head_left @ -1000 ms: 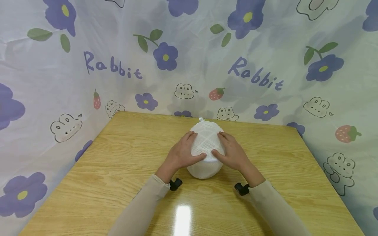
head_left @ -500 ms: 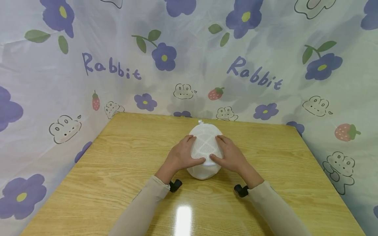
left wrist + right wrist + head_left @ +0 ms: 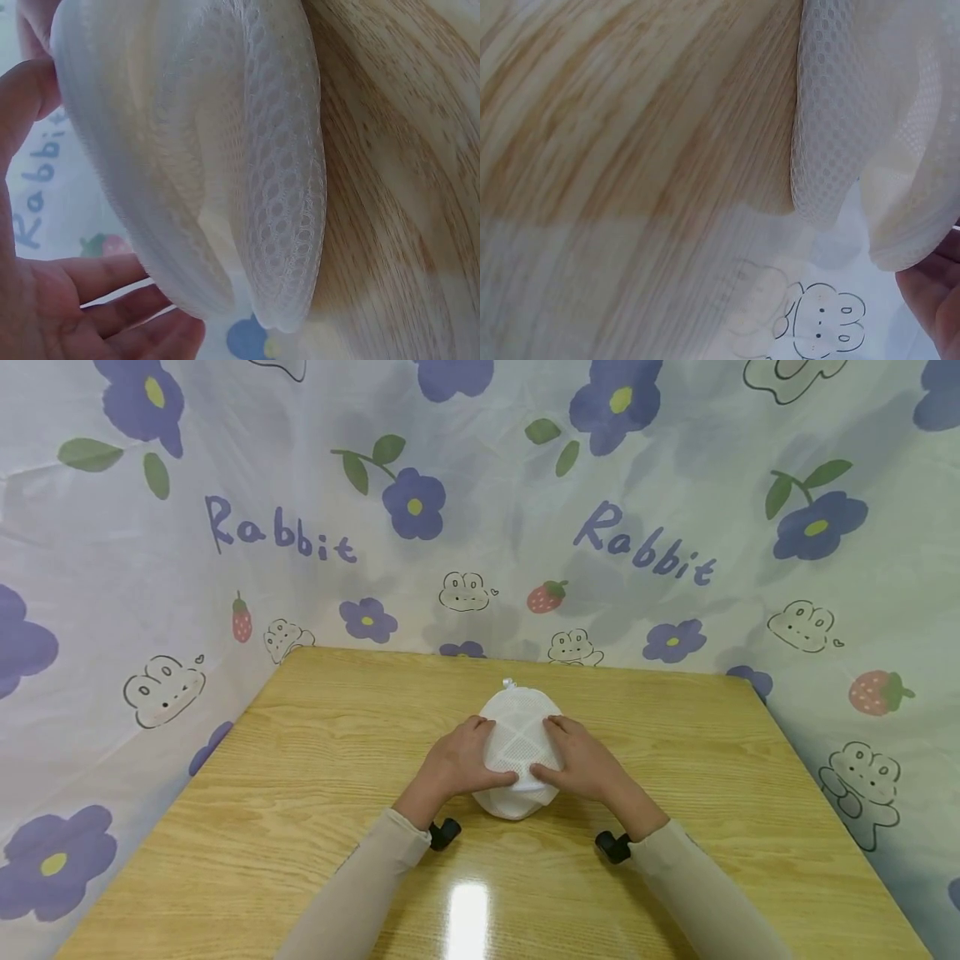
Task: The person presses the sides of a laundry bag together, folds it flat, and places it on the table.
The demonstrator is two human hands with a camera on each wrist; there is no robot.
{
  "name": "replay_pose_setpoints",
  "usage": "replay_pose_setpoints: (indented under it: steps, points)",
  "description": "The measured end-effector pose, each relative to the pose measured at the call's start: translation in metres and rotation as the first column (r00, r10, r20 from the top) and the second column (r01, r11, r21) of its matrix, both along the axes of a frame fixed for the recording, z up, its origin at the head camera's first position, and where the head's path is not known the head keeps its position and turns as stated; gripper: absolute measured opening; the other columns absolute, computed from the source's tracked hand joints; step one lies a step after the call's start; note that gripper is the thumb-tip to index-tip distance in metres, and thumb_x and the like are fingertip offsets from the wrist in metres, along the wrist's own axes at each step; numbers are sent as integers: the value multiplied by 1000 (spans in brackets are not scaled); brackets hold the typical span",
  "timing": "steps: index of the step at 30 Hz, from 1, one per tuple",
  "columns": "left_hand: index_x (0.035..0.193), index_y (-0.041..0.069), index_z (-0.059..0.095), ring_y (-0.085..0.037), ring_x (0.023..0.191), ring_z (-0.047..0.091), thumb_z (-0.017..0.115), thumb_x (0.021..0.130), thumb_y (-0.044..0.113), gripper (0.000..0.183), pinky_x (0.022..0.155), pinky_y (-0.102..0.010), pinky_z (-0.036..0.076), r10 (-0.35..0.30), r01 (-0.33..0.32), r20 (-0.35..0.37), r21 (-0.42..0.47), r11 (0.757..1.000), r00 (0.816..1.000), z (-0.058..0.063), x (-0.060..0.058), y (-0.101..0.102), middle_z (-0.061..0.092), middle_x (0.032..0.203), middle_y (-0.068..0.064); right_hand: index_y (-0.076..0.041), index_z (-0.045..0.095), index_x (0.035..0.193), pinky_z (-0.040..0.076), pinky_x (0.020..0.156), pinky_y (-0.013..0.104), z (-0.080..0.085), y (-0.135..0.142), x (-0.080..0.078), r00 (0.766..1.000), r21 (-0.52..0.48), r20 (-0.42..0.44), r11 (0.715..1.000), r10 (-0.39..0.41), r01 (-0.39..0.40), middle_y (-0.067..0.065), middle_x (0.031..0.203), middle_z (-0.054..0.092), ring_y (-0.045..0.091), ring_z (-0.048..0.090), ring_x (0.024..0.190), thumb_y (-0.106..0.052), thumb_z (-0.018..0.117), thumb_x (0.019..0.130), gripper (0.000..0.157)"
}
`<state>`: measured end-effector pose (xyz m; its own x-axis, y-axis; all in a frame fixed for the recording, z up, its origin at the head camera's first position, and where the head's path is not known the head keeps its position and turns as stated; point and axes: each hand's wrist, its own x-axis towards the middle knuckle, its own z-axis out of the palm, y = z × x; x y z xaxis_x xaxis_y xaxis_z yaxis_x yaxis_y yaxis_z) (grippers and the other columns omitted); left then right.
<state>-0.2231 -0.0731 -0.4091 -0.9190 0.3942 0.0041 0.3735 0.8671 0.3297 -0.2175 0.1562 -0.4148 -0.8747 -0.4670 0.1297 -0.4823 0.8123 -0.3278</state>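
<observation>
A rounded white mesh laundry bag (image 3: 522,743) stands on the wooden table in the head view, a small white tab (image 3: 509,683) at its far end. My left hand (image 3: 459,762) grips its left side, thumb on the near face and fingers at the upper edge. From the right, my right hand (image 3: 588,763) holds it the same way, the two thumbs close together. In the left wrist view the bag's mesh wall (image 3: 281,165) is folded inward below the rim. The right wrist view has honeycomb mesh (image 3: 836,112) and a few fingertips (image 3: 922,285) under the rim.
The wood-grain table (image 3: 337,727) reaches back to a white cloth backdrop (image 3: 495,543) printed with flowers, rabbits and strawberries. Black wrist-worn devices (image 3: 446,834) sit under both wrists. A bright light reflection (image 3: 467,918) lies near the table's front.
Both hands have pressed the top of the bag down and slightly toward me. Its lower wall has buckled into a fold, and the bag looks flatter.
</observation>
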Motion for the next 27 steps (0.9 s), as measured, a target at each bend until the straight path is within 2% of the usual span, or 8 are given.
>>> replay_pose_setpoints:
  steps: [14,21,27]
  points:
    - [140,3,45,-28,120,56,75,70,62,96,96,-41,49,-2,2,40,-15,1000,999,1,2,3,48,141,-13,7,44,139,42,106,48,-1,-3,-2,999,41,41,999,12,-14,23,143,45,37,45,132,-48,71,81,85]
    - [136,1,46,-27,117,56,75,69,63,95,94,-41,50,-11,14,56,-67,998,998,-1,4,6,51,136,-13,8,50,134,45,102,46,0,-5,-5,998,65,42,997,42,-45,23,137,51,37,52,124,-46,76,77,82]
    - [133,0,47,-27,113,58,76,70,62,93,94,-40,50,-16,21,89,-54,998,996,-2,3,8,55,129,-14,7,54,129,48,98,45,-1,-5,-7,998,93,40,994,50,-54,22,131,55,36,55,119,-46,78,76,80]
